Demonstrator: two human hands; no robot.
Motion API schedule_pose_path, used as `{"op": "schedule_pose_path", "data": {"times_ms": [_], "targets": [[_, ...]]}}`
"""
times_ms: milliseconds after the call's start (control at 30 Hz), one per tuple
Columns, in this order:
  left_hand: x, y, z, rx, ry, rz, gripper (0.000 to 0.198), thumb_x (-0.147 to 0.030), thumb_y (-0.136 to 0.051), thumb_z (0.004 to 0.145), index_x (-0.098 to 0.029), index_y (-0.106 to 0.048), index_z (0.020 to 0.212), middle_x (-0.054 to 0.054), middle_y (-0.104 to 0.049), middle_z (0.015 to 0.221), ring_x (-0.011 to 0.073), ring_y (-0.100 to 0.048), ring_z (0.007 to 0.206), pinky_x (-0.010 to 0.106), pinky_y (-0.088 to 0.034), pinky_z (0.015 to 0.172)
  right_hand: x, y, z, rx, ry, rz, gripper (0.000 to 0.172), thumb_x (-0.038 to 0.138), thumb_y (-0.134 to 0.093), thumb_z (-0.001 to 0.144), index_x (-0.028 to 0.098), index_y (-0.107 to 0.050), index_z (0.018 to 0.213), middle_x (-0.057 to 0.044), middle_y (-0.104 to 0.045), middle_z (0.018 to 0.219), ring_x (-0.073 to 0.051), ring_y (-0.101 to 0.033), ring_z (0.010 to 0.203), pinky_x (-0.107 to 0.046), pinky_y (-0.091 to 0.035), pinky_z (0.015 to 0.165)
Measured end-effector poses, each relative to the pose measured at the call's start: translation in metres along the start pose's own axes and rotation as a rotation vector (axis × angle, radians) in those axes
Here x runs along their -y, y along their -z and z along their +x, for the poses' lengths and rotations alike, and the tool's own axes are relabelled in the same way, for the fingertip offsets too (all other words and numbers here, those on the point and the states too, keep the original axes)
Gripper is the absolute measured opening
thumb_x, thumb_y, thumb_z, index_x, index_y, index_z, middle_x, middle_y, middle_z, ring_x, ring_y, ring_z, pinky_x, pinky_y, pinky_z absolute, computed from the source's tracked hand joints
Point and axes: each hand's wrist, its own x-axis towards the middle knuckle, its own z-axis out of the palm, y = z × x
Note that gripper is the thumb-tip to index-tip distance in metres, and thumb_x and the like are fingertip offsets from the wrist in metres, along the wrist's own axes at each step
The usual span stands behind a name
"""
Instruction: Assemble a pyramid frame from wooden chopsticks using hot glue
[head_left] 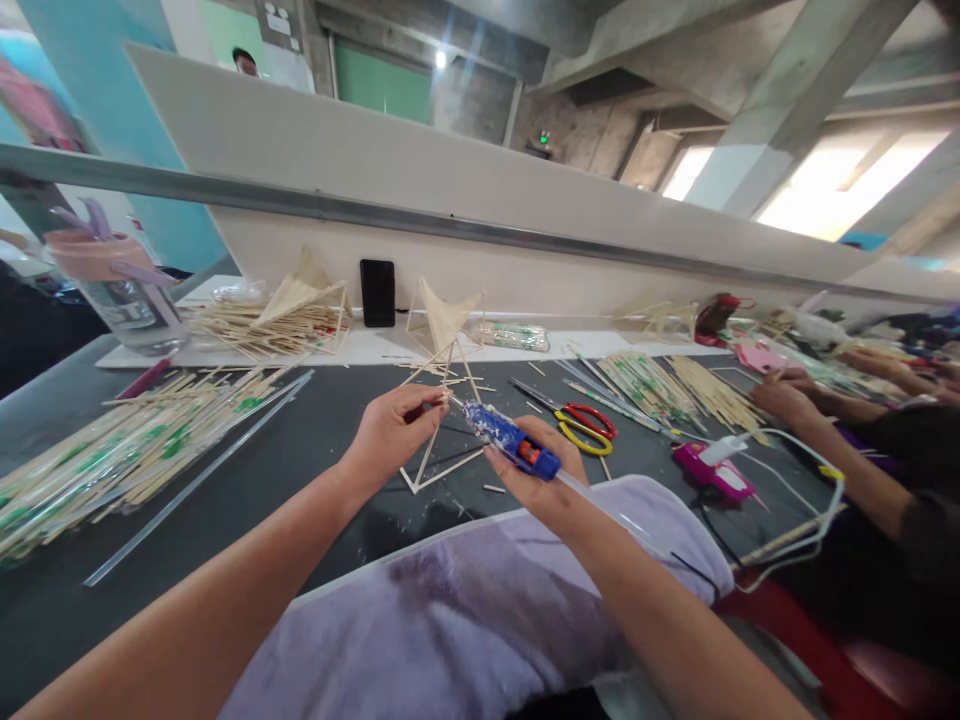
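My left hand [394, 430] pinches the top of a thin wooden stick frame [439, 455] that stands on the dark table [285, 470]. A blue glue gun [510, 440] lies in my right hand [536, 470], fingers wrapped round it, its nozzle pointing at the spot where my left fingers hold the sticks. A clear glue stick pokes out of the gun's back toward me. A lilac cloth [480, 610] covers my lap below both arms.
Piles of wrapped wooden sticks [112, 460] lie left, more sticks [675, 390] right. Red and yellow scissors [585, 425], a pink glue gun [712, 470], finished stick shapes [442, 315], a black phone [377, 292] and a water bottle [120, 290] surround me. Another person's arm [825, 430] works at right.
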Motion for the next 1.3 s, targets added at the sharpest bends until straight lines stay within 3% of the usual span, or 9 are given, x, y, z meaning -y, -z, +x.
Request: {"op": "schedule_pose_path", "data": {"times_ms": [667, 967, 1300], "targets": [[0.0023, 0.0000, 0.0000, 0.000, -0.002, -0.023, 0.018, -0.022, -0.058, 0.077, -0.019, -0.071, 0.090, 0.005, -0.070, 0.087, 0.0165, -0.064, 0.079, 0.026, -0.050, 0.072, -0.0048, -0.0030, 0.0057, 0.014, -0.040, -0.081, 0.021, 0.034, -0.062, 0.072, 0.020, -0.053, 0.061, 0.001, -0.054, 0.058, -0.012, -0.050, 0.054, -0.026, -0.041, 0.054], [0.0018, 0.0008, 0.0004, -0.001, 0.002, 0.002, 0.018, -0.023, -0.059, 0.077, -0.017, -0.071, 0.090, 0.005, -0.071, 0.086, 0.0161, -0.064, 0.079, 0.026, -0.051, 0.073, -0.0031, 0.0002, 0.0046, 0.054, -0.089, -0.173, 0.028, 0.036, -0.061, 0.072, 0.019, -0.048, 0.053, 0.003, -0.048, 0.051, -0.009, -0.042, 0.048, -0.023, -0.033, 0.048], [0.0018, -0.0004, 0.0006, -0.005, 0.001, -0.013, 0.018, -0.023, -0.059, 0.077, -0.018, -0.071, 0.089, 0.005, -0.071, 0.086, 0.0162, -0.064, 0.079, 0.026, -0.050, 0.073, -0.0007, -0.0013, 0.0059, 0.072, -0.122, -0.191, 0.025, 0.036, -0.060, 0.072, 0.018, -0.053, 0.056, 0.001, -0.051, 0.054, -0.010, -0.045, 0.051, -0.024, -0.035, 0.051]]}}
